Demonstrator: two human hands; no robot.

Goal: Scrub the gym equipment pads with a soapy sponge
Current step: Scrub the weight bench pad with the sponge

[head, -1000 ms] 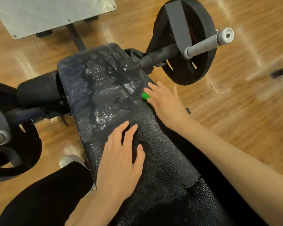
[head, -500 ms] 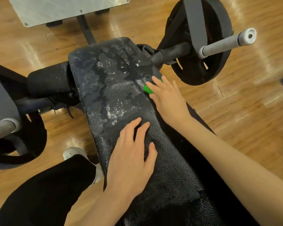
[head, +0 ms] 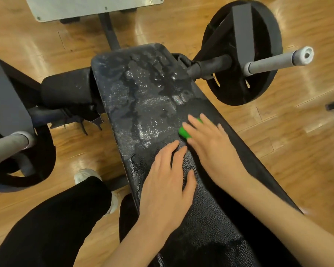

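Sponge [head: 185, 132], bright green, sits on the black bench pad [head: 143, 105] toward its right edge, about midway along the part of the pad that shows, and is almost wholly covered by the right hand [head: 210, 145]. That hand lies over it with the fingers stretched out fairly straight and pressing down; only a green corner shows below the fingers and another sliver between them, so I cannot tell whether the thumb hooks round its side. The left hand [head: 168, 184] lies flat on the pad just beside it, nearer the person, fingers straight and slightly spread, holding nothing, by the look of it bracing. The far half of the pad, up to its rounded far end, is streaked with wet patches and whitish suds, thickest through the middle and along the left edge, so I judge that stretch soaped and at least partly scrubbed. The near half, under and behind both hands, shows its pebbled texture dry and dull, and seems to me the larger part left to do. The roller pad [head: 66, 89] by the far left corner carries a few white flecks and otherwise looks untouched. Beyond the right edge a weight plate [head: 258, 45] hangs on a grey bar, and wooden floor [head: 278, 151] lies all around.
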